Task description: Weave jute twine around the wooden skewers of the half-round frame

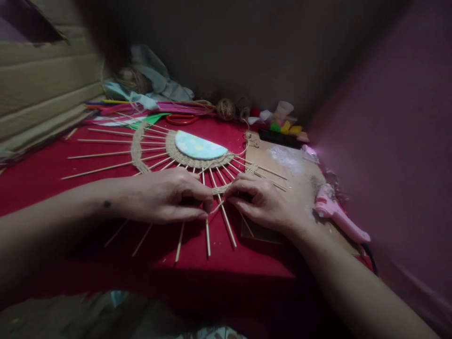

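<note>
A half-round woven piece lies on the red cloth, with thin wooden sticks (100,166) fanning out from a pale blue-green patterned half-disc (201,145). Tan twine forms a woven band (173,149) around that disc and an outer band (136,146) farther along the sticks. My left hand (173,195) pinches a loose strand of twine (216,207) between thumb and fingers, over the front sticks. Close beside it, my right hand (256,200) has its fingers closed at the outer band, near the strand's other end. Both hands cover part of the outer band.
A pink glue gun (341,216) lies on a brown board (300,165) at the right. Along the back are twine balls (226,109), red-handled scissors (181,119), coloured strips (148,109) and pale cloth (158,70). Cardboard (45,80) stands at the left.
</note>
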### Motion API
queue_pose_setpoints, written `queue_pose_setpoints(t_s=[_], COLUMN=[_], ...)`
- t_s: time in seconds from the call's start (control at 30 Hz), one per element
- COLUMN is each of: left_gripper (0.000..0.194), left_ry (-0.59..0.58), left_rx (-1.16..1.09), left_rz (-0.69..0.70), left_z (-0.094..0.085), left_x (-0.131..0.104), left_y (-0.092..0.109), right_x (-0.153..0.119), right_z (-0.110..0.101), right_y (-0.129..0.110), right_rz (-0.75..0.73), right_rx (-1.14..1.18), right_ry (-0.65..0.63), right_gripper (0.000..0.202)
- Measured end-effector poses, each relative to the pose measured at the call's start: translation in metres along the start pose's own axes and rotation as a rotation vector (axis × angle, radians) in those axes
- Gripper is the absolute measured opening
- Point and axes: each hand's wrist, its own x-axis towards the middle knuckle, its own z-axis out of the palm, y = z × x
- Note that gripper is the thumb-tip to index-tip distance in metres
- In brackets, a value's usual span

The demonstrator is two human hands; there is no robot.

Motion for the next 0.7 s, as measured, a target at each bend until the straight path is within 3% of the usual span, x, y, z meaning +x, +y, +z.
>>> queue_pose_setpoints(t_s=[0.27,0.5,0.7], left_gripper=[0.015,0.017,0.026], left_ry=[-0.047,-0.05,0.074], left_rx=[0.005,0.058,0.35], left_rz=[0.123,0.222,0.328], left_z=[0.009,0.013,0.046], left_x=[0.007,0.011,0.016], left_y=[0.022,0.036,0.041], right_x=[0.006,0.005,0.012], right_z=[0.002,-0.002,0.004], right_y=[-0.009,-0.011,-0.016], right_rz=[0.119,0.053,0.16], right_rx=[-0.092,-0.107,-0.19], right_ry=[-0.093,-0.149,-0.129], right_gripper=[0.016,0.019,0.018])
